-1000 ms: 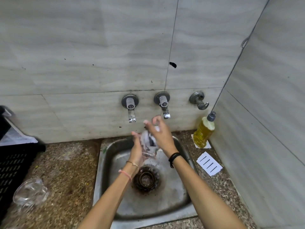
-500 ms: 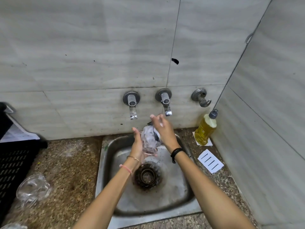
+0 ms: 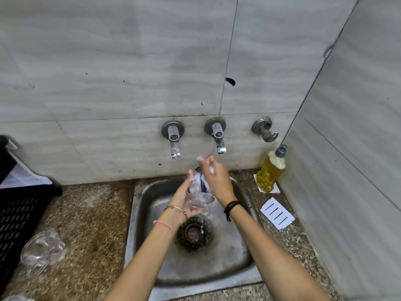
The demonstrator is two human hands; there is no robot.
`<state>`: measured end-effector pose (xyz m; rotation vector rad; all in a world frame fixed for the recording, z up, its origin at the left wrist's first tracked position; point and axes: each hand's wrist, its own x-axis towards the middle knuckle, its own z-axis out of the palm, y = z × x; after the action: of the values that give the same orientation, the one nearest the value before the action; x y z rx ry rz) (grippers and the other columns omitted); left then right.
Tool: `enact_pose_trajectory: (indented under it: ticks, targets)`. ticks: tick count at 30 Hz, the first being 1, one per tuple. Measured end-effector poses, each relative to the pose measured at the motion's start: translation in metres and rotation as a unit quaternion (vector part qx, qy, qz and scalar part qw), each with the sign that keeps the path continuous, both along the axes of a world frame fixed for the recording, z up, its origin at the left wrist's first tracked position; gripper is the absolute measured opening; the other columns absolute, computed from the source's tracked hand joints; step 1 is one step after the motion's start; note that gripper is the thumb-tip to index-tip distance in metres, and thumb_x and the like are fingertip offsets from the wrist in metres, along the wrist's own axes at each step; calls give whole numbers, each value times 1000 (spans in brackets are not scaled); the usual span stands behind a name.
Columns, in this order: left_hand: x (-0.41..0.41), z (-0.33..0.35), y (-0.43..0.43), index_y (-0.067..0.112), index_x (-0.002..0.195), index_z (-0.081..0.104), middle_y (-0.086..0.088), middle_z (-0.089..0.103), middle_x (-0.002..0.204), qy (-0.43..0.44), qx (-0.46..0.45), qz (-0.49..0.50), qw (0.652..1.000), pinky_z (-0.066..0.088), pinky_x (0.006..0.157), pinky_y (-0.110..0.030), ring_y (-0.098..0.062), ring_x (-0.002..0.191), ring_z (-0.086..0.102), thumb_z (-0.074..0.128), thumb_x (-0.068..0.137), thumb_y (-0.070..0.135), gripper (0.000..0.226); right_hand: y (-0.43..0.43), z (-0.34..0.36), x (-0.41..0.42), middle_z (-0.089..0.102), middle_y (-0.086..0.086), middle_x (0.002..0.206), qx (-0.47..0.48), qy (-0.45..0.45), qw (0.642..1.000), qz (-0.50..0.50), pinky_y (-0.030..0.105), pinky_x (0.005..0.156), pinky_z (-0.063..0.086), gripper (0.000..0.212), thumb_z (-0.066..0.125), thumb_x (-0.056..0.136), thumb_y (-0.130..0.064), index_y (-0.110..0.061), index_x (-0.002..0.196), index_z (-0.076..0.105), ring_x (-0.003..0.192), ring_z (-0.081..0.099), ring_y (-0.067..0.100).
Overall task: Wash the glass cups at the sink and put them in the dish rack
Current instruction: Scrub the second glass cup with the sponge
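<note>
Over the steel sink (image 3: 230, 263) my left hand (image 3: 184, 200) cups a clear, soapy glass cup (image 3: 198, 193) from below and the left. My right hand (image 3: 214, 179) lies against the cup's right side, its fingers reaching up past the rim with foam on them. Something dark shows between this hand and the cup; what it is I cannot tell. A second glass cup (image 3: 43, 249) lies on its side on the speckled counter at the left, beside the black dish rack (image 3: 17, 216).
Two taps (image 3: 174, 140) (image 3: 218, 136) and a third fitting (image 3: 263, 130) stick out of the tiled wall above the sink. A bottle of yellow dish soap (image 3: 271, 170) stands at the right corner, with a white card (image 3: 277, 213) on the counter near it.
My right hand has slid a little on the cup, and both hands stay around it over the sink. The view has shifted slightly.
</note>
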<state>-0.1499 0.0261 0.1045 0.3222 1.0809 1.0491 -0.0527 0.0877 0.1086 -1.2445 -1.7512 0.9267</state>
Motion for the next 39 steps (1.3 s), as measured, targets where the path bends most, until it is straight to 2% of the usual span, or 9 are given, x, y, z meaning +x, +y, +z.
enact_pose_trajectory:
  ticks: [4,7,10,13,16,21,27,32,39]
  targets:
    - [18,-7,1,12,91,58,-5,62,62,44,6,86,995,46,44,-21,-13,43,58,44,82,69,59,-11,9,-19,66,7,76,143,-291,944,-65,39,63,49,41,36,97,-54,-14,102,44,71,63,30]
    - [11,-3,5,10,88,59,-3,56,51,-4,32,84,996,37,38,-15,-11,38,48,38,86,69,63,-12,15,-13,55,-5,68,88,-54,994,-28,33,61,43,47,43,87,-66,-19,88,45,62,56,17]
    - [2,2,7,9,89,66,-8,63,68,-88,52,53,993,40,41,-18,-14,49,52,42,82,73,69,-8,11,1,48,-9,68,44,200,979,-3,26,67,42,50,48,85,-64,-13,79,49,64,47,5]
    - [8,0,10,14,91,69,-9,61,64,-4,43,40,998,38,39,-16,-14,46,50,38,81,76,70,0,11,-2,54,-4,67,64,-17,998,-8,39,64,50,51,40,88,-64,-14,82,48,62,54,14]
    - [16,-1,14,7,99,53,-2,50,41,99,39,49,993,32,31,-14,-11,28,41,36,82,73,71,5,9,-8,57,0,68,83,-259,961,-49,40,65,51,47,41,91,-62,-16,90,46,65,58,24]
    - [0,0,8,7,89,67,-7,63,63,-56,43,30,997,38,42,-17,-13,45,50,37,84,73,72,-5,10,0,45,-6,69,22,175,984,19,23,66,41,53,51,79,-69,-17,77,44,64,46,7]
    - [11,-4,9,7,75,55,-4,45,44,55,19,53,997,30,33,-12,-10,29,39,38,82,73,69,-1,10,-12,55,0,66,97,-240,965,-49,36,61,45,41,41,93,-59,-18,88,42,65,57,24]
    - [-7,0,5,8,82,66,-7,60,62,-126,34,30,991,43,39,-17,-14,38,50,39,84,72,69,-9,14,-6,39,-10,62,43,197,979,25,29,55,31,36,43,91,-54,-23,74,45,56,36,9]
    - [16,15,1,29,93,60,0,64,90,132,50,3,990,51,69,-32,-15,79,62,34,77,73,53,-10,-3,-10,60,1,64,103,-135,982,-86,39,56,50,45,34,94,-59,-17,85,49,59,60,24]
